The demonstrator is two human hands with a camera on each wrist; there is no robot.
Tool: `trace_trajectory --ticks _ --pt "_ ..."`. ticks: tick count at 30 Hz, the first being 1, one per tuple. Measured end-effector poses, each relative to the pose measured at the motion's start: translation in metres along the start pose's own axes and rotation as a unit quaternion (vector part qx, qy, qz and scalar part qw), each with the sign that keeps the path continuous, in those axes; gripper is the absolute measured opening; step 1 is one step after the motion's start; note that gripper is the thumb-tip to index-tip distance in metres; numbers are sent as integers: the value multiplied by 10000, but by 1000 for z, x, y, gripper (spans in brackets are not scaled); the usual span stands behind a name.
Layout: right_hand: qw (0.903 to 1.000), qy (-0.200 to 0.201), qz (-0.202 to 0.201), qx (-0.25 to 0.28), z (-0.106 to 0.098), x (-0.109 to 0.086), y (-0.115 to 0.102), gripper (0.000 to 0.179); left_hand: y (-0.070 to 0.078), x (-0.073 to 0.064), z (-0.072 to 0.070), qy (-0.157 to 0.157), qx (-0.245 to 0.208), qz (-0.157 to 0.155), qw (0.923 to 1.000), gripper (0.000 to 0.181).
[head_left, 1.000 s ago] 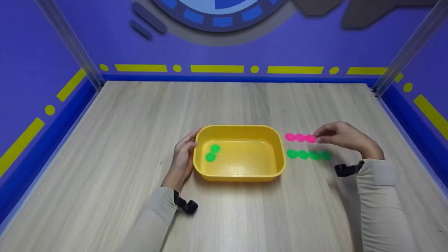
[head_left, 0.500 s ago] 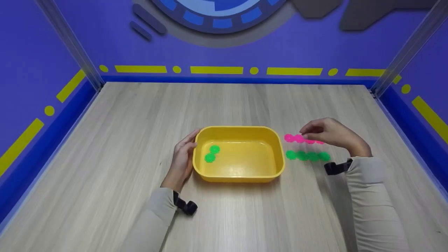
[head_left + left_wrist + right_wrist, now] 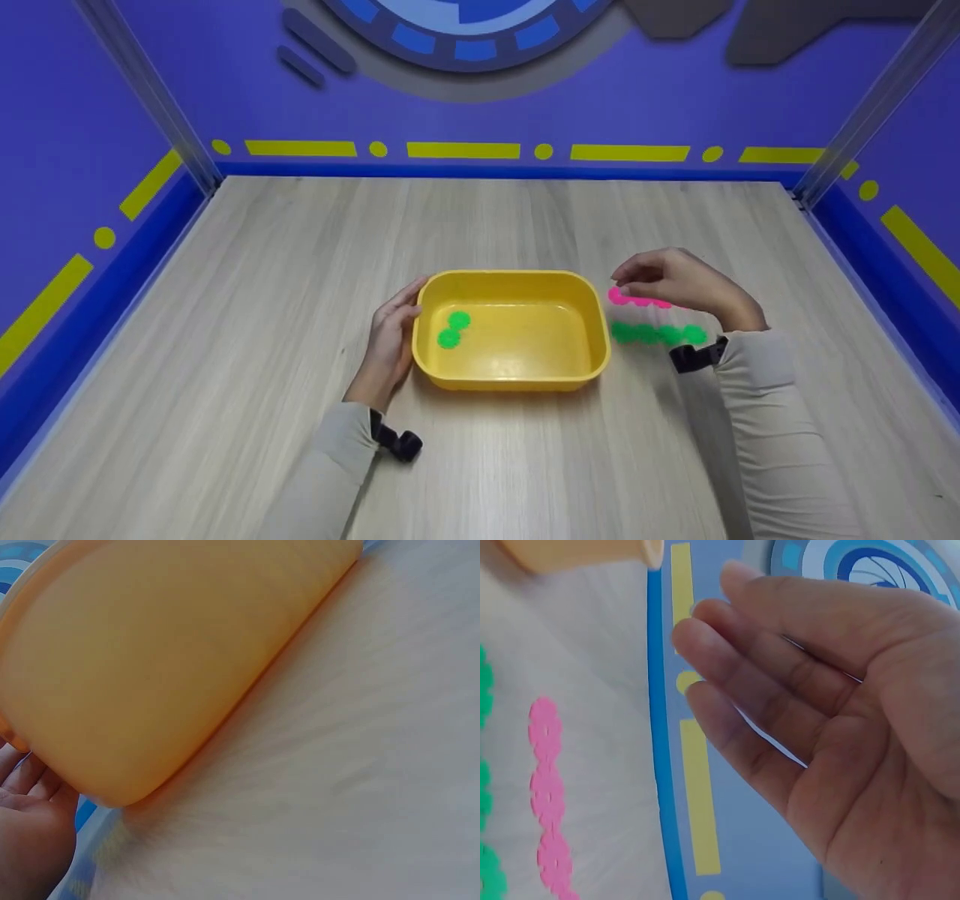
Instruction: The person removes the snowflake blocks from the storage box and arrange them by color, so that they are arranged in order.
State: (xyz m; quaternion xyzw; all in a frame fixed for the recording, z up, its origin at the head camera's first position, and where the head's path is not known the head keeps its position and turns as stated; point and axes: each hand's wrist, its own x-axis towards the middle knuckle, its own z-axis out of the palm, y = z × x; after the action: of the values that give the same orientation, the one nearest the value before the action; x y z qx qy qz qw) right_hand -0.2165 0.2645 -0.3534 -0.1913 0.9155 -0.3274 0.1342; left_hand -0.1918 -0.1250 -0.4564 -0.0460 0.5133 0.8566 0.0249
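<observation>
My left hand point(image 3: 390, 334) holds the left end of a yellow plastic basin point(image 3: 511, 385), its thumb at the rim and its fingers along the outer wall. Inside the basin lie two joined green snowflake discs point(image 3: 454, 330). To the right of the basin, my right hand point(image 3: 686, 281) hovers over a row of joined pink snowflake discs point(image 3: 547, 795). Its fingers are loosely bent, and the right wrist view shows nothing between them. That row lies on the table, partly hidden by the hand in the head view. Nearer to me runs a row of joined green snowflake discs point(image 3: 658, 334).
The wooden tabletop point(image 3: 300, 247) has blue printed panels point(image 3: 480, 112) along its back and sides. The green row's left end lies close to the basin's right wall. A black wrist camera point(image 3: 697, 356) sits near the green row's right end.
My right hand has moved left along the pink row, from its right part to above its left end. The left hand and basin stay in place.
</observation>
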Motion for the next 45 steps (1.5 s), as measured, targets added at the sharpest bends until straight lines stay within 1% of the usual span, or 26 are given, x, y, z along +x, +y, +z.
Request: trace_trajectory --ticks 6,9,14,17,24,26,29,36,39,45 --pt "9996 -89 -258 119 5 10 -13 22 0 1 0 -13 -46 -18 10000 55" --pt "9990 -150 -399 140 8 16 -21 24 0 0 0 -66 -73 23 9999 55" --pt "9988 -240 -434 10 13 28 -32 29 0 0 -1 -150 -72 93 9998 55" --pt "9987 -275 -429 -89 17 36 -38 30 0 0 -1 -117 -15 87 9999 55" --pt "9965 -401 -716 -162 28 53 -46 31 0 1 -1 -95 32 73 9999 55" --pt "9963 -452 -726 -125 33 59 -48 31 0 1 -1 -86 51 83 9999 55" --pt "9955 -558 -756 -79 40 66 -52 31 -1 0 -2 -65 51 74 9999 55" --pt "9901 -962 -1025 -11 53 81 -61 32 -1 0 -2 -57 51 89 9999 54" --pt "9882 -1133 -1027 54 59 87 -66 33 -1 0 -2 -77 29 156 9998 53" --pt "9837 -1322 -1215 -15 72 97 -73 34 -1 -1 -1 -126 -59 214 9997 54"
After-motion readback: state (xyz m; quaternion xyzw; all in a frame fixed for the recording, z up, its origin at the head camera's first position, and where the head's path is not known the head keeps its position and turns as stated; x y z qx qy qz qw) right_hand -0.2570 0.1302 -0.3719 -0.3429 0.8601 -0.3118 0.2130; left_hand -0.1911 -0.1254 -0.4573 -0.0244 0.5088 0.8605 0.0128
